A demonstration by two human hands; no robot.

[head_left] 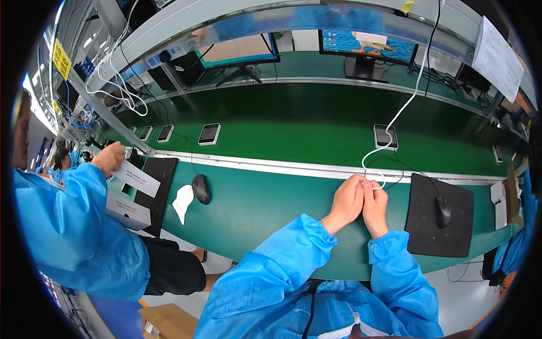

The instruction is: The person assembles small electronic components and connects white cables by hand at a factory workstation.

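My left hand (345, 204) and my right hand (375, 208) are close together above the green table, near its white rail. Their fingertips meet around the lower end of a white cable (407, 100). That cable hangs from overhead and curls into a small loop at my fingers. Both hands are closed, and the cable's tip is hidden between them. Just beyond, a white device with a dark screen (385, 137) lies on the dark green conveyor strip, partly crossed by the cable.
Right of my hands is a black mouse (442, 212) on a black mat (440, 240). Leftward lie another mouse (201, 189) and a crumpled white piece (182, 201). More devices (209, 134) sit on the strip (282, 121). At left, a co-worker in blue (73, 220) handles a white box (137, 178).
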